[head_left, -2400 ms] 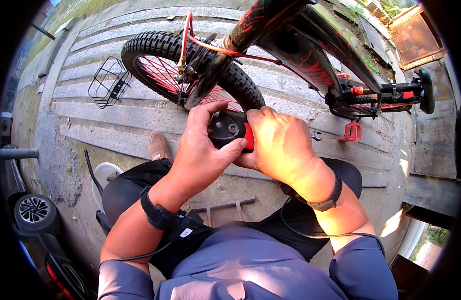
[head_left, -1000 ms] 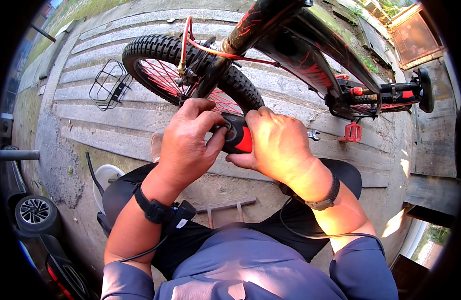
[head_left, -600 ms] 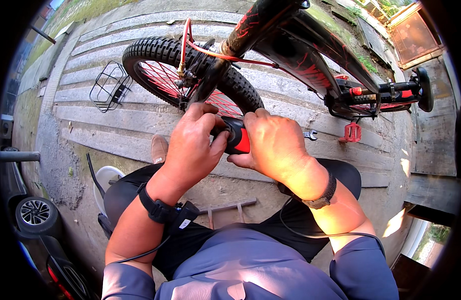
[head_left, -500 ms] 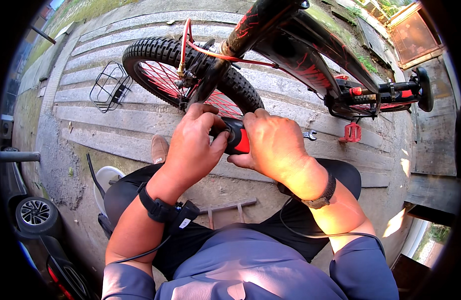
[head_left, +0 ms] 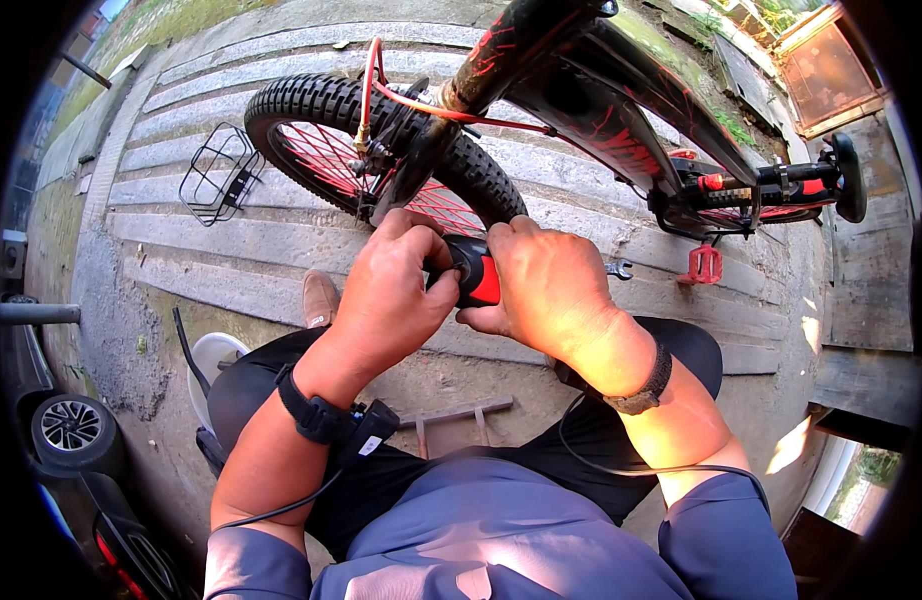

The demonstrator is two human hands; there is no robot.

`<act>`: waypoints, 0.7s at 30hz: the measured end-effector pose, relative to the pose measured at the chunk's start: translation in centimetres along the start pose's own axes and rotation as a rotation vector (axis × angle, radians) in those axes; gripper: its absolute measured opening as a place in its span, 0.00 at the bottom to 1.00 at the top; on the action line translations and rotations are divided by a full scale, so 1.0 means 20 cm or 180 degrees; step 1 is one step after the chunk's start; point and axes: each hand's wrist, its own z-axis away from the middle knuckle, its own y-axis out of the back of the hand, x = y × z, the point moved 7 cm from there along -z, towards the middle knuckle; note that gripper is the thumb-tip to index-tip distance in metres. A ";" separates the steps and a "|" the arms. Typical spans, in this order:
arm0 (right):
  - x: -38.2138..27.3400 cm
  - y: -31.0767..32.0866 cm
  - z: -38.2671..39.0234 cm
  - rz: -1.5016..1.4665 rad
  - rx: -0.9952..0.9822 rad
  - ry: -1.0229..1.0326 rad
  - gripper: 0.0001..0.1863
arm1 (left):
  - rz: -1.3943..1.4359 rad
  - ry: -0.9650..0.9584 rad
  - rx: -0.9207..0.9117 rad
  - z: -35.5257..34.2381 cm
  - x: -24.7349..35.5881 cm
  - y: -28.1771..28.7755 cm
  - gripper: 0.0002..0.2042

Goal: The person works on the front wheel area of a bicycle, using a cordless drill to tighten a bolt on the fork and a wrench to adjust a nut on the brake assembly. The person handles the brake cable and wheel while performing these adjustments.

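Blk/red part [head_left: 477, 275] btwn L fingers [head_left: 421, 243] & R fingers [head_left: 502, 238], both w/ grip on opp. ends

The floor is a concrete yard [head_left: 121, 300], its upper part ribbed with long pale slabs [head_left: 216, 235] and darker grooves between them, its lower part plainer and rougher. An empty-looking black wire basket [head_left: 239, 188] lies tipped over on the slabs at upper left. To the right of it, a knobbly-tyred bicycle front wheel [head_left: 281, 105] stands over the slabs; its contact with them is hidden. A brown shoe [head_left: 319, 298] rests near the slabs' lower edge. Farther left stands a white bucket [head_left: 200, 390], partly covered by a trouser leg [head_left: 256, 375].
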 end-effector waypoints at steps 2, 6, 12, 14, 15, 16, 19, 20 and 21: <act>0.00 0.00 0.00 -0.0002 0.0000 0.0007 0.33 | -0.0011 -0.0046 -0.0008 0.00 0.00 0.00 0.07; 0.00 0.00 0.00 0.0008 0.0003 0.0021 0.33 | 0.0001 -0.0097 -0.0020 0.00 0.00 0.00 0.08; 0.01 0.03 -0.01 -0.0200 0.0173 -0.0011 0.34 | -0.0049 -0.0568 0.0308 -0.01 0.04 0.05 0.08; 0.03 0.04 -0.01 -0.0252 0.0181 -0.0034 0.35 | -0.0176 -0.0827 0.0477 -0.01 0.08 0.07 0.09; 0.03 0.04 -0.02 -0.0251 0.0140 -0.0064 0.35 | -0.0229 -0.0959 0.0558 -0.01 0.11 0.09 0.09; 0.04 0.04 -0.02 -0.0247 0.0099 -0.0096 0.35 | -0.0280 -0.1094 0.0639 0.00 0.13 0.10 0.09; 0.05 0.05 -0.02 -0.0203 0.0085 -0.0162 0.36 | -0.0443 -0.1458 0.0724 0.01 0.18 0.12 0.12; 0.05 0.05 -0.02 -0.0250 0.0067 -0.0143 0.36 | -0.0386 -0.1540 0.0747 0.01 0.19 0.13 0.13; 0.05 0.04 -0.02 -0.0297 0.0049 -0.0123 0.36 | -0.0330 -0.1622 0.0770 0.02 0.19 0.13 0.14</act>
